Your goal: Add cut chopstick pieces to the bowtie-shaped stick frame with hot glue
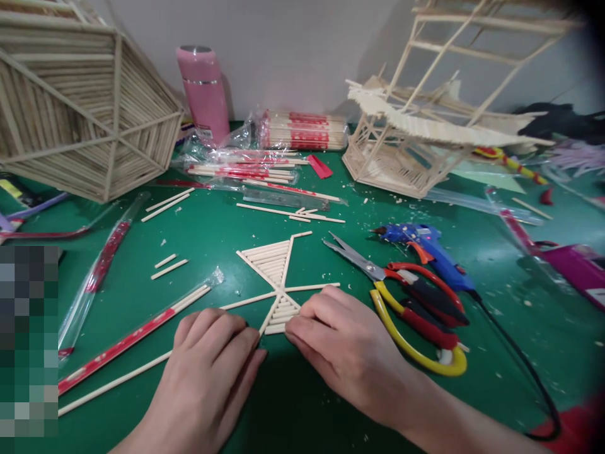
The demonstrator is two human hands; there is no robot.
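— So, taking the head view, which step looks to be in hand?

— Probably fitting short sticks across the lower wedge (280,321) of the stick frame (280,291). That frame lies on the green counter (307,410), its near end at the fingertips. Its upper wedge (267,260) already carries a row of sticks.

— How do the hands stand?

— The right hand (352,340) has its thumb and fingers clamped on the lower wedge's right edge. The left hand (212,362) has its fingertips touching the lower left spoke's near end; I can't tell whether they grip it or only steady it. The 2 hands are apart, with the lower wedge between them.

— And what does the next move call for?

— Light, even pressure, I'd judge, so the sticks lie snug and the spokes don't twist at the centre. Any fresh piece would need checking for length against the gap.

— Anything useful nearby?

— Right of the frame, scissors (371,270) lie with their blades parted, just beside a blue glue gun (420,234). To the left, 2 short sticks (169,269) lie loose, well apart from the frame.
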